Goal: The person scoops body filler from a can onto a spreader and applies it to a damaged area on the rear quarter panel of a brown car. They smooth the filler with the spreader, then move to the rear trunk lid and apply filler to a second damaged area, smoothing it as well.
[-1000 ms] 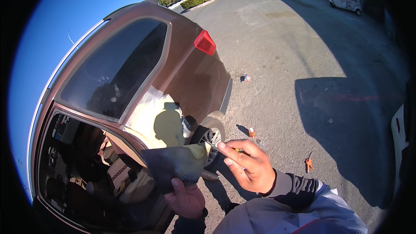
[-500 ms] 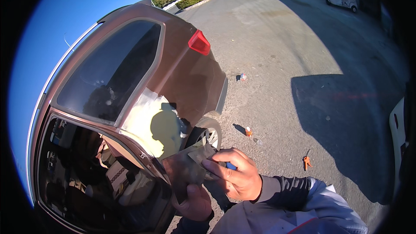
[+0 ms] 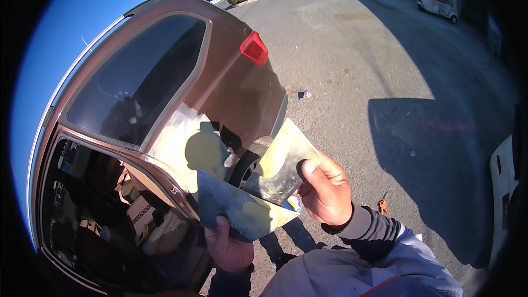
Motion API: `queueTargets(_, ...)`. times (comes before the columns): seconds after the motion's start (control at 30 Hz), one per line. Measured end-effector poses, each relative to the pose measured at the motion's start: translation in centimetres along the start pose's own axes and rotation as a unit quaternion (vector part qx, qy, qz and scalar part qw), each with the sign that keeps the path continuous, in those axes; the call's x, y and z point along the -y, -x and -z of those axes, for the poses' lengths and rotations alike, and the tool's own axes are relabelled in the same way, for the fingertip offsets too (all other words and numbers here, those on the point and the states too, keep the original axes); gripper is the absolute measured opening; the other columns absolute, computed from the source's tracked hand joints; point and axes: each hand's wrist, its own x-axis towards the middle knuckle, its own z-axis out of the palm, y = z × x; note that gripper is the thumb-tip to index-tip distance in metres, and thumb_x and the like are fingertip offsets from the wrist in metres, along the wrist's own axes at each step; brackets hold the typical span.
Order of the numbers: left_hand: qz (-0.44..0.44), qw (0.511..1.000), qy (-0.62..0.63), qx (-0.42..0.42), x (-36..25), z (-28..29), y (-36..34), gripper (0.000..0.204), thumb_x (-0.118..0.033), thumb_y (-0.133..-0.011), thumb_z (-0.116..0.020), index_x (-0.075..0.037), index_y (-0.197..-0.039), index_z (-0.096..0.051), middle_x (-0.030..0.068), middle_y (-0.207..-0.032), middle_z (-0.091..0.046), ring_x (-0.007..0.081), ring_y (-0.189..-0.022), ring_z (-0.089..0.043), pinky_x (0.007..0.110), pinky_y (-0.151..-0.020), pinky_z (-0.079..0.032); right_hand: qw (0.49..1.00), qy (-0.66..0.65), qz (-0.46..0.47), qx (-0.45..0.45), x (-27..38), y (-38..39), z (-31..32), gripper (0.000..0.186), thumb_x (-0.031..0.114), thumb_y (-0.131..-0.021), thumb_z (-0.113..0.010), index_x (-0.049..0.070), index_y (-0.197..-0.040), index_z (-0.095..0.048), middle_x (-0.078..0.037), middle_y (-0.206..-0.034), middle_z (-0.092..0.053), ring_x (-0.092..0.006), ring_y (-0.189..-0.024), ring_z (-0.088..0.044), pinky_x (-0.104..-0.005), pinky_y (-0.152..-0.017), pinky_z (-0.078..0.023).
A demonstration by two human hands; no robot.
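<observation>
My left hand (image 3: 230, 248) grips a dark rectangular plate (image 3: 220, 201), thumb on its face, with yellow filler along its right part. In my right hand (image 3: 328, 193) is a flat putty spreader (image 3: 278, 179), tilted above the plate, its far part smeared with pale yellow filler. Its lower corner overlaps the plate; I cannot tell whether they touch. Beyond the plate, a yellow and white filler patch (image 3: 173, 142) covers the brown car's (image 3: 231, 77) rear quarter above the wheel (image 3: 246, 168), partly in a head-shaped shadow. Something blue and white (image 3: 294, 203) shows below the spreader.
An open car doorway (image 3: 82, 198) shows seats at the left. On the pavement lie a small carton (image 3: 306, 94) and an orange object (image 3: 383, 206). A white vehicle's edge (image 3: 503, 176) stands at the far right. A small three-wheeler (image 3: 438, 0) is parked farther off.
My right hand has lifted the spreader up and right, turning its yellow-smeared face into view. My left hand has shifted slightly left and tilted the plate, showing filler on it.
</observation>
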Motion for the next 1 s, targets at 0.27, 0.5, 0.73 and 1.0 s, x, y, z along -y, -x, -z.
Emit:
queueTargets(0.27,-0.099,0.99,-0.03,-0.094,-0.9,2.1,-1.0,0.045,-0.02,-0.108,-0.055,-0.006,-0.15,-0.047,0.0121,-0.146,-0.058,0.0273,-0.131,-0.058,0.047,-0.111,-0.047,0.815,0.519,0.115,0.23,0.5,-0.6,1.6,0.037,0.0,-0.099,-0.066,0.002,-0.136,-0.067,-0.012,-0.102,-0.067,-0.0204,-0.083,-0.064,-0.0313,-0.075,-0.052)
queueTargets(0.5,-0.189,0.969,-0.155,0.027,1.6,-0.4,-0.6,0.059,-0.023,-0.108,-0.058,-0.005,-0.16,-0.035,0.0149,-0.16,-0.044,0.0286,-0.141,-0.05,0.045,-0.114,-0.045,0.766,0.557,0.279,0.159,-3.5,1.4,-0.4,0.066,-0.007,-0.076,-0.071,0.007,-0.141,-0.065,-0.012,-0.116,-0.059,-0.027,-0.092,-0.065,-0.0355,-0.078,-0.056)
queueTargets(0.73,-0.21,0.949,-0.234,0.018,0.8,-0.9,-0.8,0.067,-0.029,-0.105,-0.063,-0.001,-0.159,-0.036,0.0161,-0.16,-0.044,0.0281,-0.14,-0.051,0.043,-0.113,-0.045,0.77,0.522,0.265,0.252,-4.5,1.9,0.7,0.065,-0.004,-0.077,-0.072,0.008,-0.14,-0.064,-0.012,-0.121,-0.06,-0.0288,-0.099,-0.064,-0.0374,-0.083,-0.056)
queueTargets(1.0,-0.063,0.998,-0.014,-0.028,-0.8,0.5,-1.9,0.043,-0.019,-0.108,-0.056,-0.007,-0.149,-0.049,0.0098,-0.146,-0.058,0.0254,-0.132,-0.057,0.045,-0.109,-0.048,0.974,0.2,0.102,-0.025,-1.6,-1.2,1.7,0.038,0.008,-0.106,-0.059,-0.002,-0.143,-0.06,-0.009,-0.117,-0.069,-0.0131,-0.102,-0.063,-0.029,-0.088,-0.052)
